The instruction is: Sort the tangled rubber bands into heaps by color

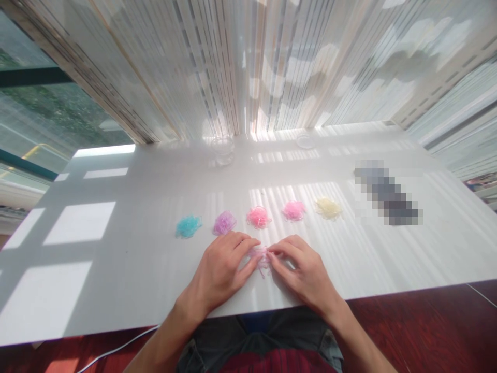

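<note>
Clock positions are read from the pale pink rubber bands.

Item 1: pale pink rubber bands [263,263], loose pile on the white table [140,280], centre, between both hands.
Item 2: left hand [221,267], at 9 o'clock; thumb and forefinger tips apart, at the pile's edge.
Item 3: right hand [301,267], at 3 o'clock; thumb and forefinger tips close together at the pile; cannot tell whether a band is clamped.
Item 4: five further heaps in an arc: turquoise bands [188,227], 10 o'clock; purple bands [224,223], between 10 and 11, near the left hand; coral-pink bands [258,217], 12; bright pink bands [294,210], 1; pale yellow bands [328,207], 2.
Item 5: clear round container [222,150], 11 o'clock, far side.
Item 6: clear round lid-like disc [305,141], towards 1 o'clock, far side.
Item 7: dark oblong object [388,192], 2 o'clock, beyond the yellow; pixelated, any lettering illegible.
</note>
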Demonstrator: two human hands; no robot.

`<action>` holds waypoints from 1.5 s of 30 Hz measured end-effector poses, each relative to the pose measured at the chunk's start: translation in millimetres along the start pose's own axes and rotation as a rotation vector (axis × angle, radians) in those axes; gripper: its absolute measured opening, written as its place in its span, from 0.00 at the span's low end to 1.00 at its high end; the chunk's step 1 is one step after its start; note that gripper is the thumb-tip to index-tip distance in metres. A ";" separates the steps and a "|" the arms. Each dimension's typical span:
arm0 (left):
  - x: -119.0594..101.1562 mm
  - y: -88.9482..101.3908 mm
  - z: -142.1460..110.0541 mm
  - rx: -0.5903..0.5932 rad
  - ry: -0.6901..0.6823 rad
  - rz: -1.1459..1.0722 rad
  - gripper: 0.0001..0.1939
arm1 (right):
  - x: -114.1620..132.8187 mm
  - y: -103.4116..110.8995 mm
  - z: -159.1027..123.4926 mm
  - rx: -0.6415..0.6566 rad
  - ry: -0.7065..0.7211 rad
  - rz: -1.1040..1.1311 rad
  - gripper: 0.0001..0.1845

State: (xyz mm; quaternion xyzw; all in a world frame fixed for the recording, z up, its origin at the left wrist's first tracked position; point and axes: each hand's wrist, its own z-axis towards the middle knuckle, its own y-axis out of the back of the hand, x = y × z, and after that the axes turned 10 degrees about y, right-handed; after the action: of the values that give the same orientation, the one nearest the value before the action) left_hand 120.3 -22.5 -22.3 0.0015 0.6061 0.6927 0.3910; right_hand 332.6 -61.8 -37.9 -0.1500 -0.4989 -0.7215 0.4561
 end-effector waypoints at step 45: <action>-9.9 7.7 -12.6 -0.125 0.017 -0.310 0.05 | 4.5 6.8 -0.9 -0.057 0.135 0.123 0.07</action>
State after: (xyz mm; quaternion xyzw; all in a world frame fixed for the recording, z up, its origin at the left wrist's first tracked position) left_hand 117.1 -38.1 -14.5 -0.1220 0.5583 0.6604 0.4872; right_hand 335.8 -65.4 -31.3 -0.1442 -0.4362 -0.7145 0.5277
